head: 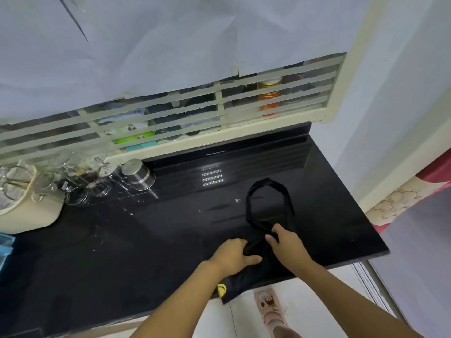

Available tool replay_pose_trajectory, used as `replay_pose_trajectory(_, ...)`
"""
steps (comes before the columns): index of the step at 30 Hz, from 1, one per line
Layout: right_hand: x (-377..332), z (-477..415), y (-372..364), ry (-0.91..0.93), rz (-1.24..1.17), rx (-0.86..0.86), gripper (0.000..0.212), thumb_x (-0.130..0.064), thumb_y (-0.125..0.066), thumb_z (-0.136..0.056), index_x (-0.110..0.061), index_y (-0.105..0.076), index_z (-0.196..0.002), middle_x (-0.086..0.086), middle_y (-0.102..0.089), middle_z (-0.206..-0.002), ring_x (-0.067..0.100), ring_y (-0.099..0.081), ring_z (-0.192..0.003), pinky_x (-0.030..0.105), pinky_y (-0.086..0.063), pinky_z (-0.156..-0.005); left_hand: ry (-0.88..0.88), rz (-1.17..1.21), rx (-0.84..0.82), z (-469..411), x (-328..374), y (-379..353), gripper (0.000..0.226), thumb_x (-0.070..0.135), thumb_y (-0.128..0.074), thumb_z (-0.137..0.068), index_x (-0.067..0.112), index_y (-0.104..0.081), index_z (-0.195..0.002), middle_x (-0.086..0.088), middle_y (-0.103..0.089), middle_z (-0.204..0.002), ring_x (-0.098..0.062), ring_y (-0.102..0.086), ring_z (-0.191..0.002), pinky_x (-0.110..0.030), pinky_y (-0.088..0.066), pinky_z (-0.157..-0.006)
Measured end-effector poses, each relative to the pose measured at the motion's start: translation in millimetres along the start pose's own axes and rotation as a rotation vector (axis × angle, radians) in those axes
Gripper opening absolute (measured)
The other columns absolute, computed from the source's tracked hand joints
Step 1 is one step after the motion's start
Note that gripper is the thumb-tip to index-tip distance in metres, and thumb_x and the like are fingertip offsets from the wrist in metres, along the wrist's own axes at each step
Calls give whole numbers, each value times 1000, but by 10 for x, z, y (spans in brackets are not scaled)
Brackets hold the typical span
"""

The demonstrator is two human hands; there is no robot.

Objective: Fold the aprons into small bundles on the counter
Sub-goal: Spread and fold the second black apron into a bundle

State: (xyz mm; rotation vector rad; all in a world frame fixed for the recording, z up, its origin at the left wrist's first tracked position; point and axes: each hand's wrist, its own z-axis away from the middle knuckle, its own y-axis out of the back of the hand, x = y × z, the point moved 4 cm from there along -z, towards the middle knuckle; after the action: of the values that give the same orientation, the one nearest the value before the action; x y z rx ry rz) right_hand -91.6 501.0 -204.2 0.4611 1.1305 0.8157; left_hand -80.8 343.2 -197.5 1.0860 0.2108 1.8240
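The left hand (230,256) has its fingers (240,245) curled onto the black apron (253,272), thumb stretched across the cloth, pressing and gripping a bunched part. The right hand (286,242) closes its fingers (274,231) around the same bunch just beside it, where the neck strap (268,198) begins. How much cloth each hand encloses is hard to make out, since black fabric lies on a black surface (146,240) and the edges merge.

The apron sits at the near right part of the surface. Its strap loops away from the hands in an open ring lying flat. The lower part hangs over the front edge, with a yellow mark (221,290) showing at the hem, partly hidden by the left forearm.

The surface is glossy and dark, with scratches, specks and a reflected grid of lights. At its far left stand a steel pot (139,175), a cluster of clear glasses (80,181) that blur together, and a cream container (26,211) cut off by the frame edge. A blue item (5,247) at the left edge is also cut off.

Behind runs a cream slatted grille (170,118); packets and an orange tin (268,98) show dimly through it. Pale sheeting (146,45) covers the upper part. Below, a white tiled floor (317,301) and a pink shoe (269,306) show.
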Motion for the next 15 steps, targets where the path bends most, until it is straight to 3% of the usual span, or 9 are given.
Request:
replay_pose_trajectory(2,-7,30,46,13,-81,-4,17,-27,-57,-94,-20,-45,-104,-4,-54,-90,8,-53,-80,12,-40,-62,76,260,-67,68,-41,-12,24,38,-67,-87,18,-68,-100,7,-68,-93,-10,-63,-86,-19,-50,-74)
replay_pose_trajectory(5,-116,133,150,174,-34,95,35,-13,-62,-89,-21,-47,-120,-5,-45,-121,8,-43,-111,14,-37,-92,183,511,-85,202,-119,45,30,33,-68,-87,14,-67,-111,-1,-71,-103,-16,-67,-95,-24,-55,-81)
replay_pose_trajectory(7,-246,266,172,366,29,45,55,0,-54,-87,-25,-42,-135,-10,-32,-143,6,-23,-137,22,-25,-114,237,689,-35,307,-153,100,34,32,-65,-90,10,-64,-117,-5,-70,-108,-18,-67,-98,-24,-55,-80)
replay_pose_trajectory(9,-414,446,131,581,177,-95,67,0,-52,-88,-32,-33,-144,-20,-16,-152,1,0,-144,25,-9,-119,289,873,69,415,-150,192,38,33,-62,-92,7,-62,-118,-9,-70,-108,-22,-67,-99,-30,-56,-85)
replay_pose_trajectory(10,-492,527,115,698,260,-111,65,-7,-55,-88,-34,-33,-144,-20,-16,-153,2,2,-145,27,-6,-118,309,922,115,444,-131,234,40,35,-61,-92,5,-62,-119,-11,-70,-107,-24,-67,-98,-34,-56,-86)
replay_pose_trajectory(11,-593,609,127,817,344,-70,62,-15,-61,-86,-34,-37,-141,-17,-25,-152,5,-6,-145,30,-9,-117,322,950,149,490,-97,289,41,36,-59,-93,4,-62,-118,-14,-71,-103,-26,-68,-95,-35,-57,-83)
replay_pose_trajectory(13,-816,756,208,959,425,50,60,-25,-72,-75,-31,-47,-129,-11,-49,-139,11,-37,-135,35,-31,-112,341,993,153,605,10,402,35,32,-54,-96,2,-65,-109,-15,-71,-87,-26,-68,-79,-31,-56,-68)
replay_pose_trajectory(15,-1042,841,368,1021,360,106,62,-22,-81,-64,-28,-51,-117,-8,-61,-124,10,-55,-118,30,-48,-99,318,1060,110,743,160,533,31,29,-54,-94,2,-68,-103,-13,-69,-77,-24,-66,-70,-29,-53,-61)
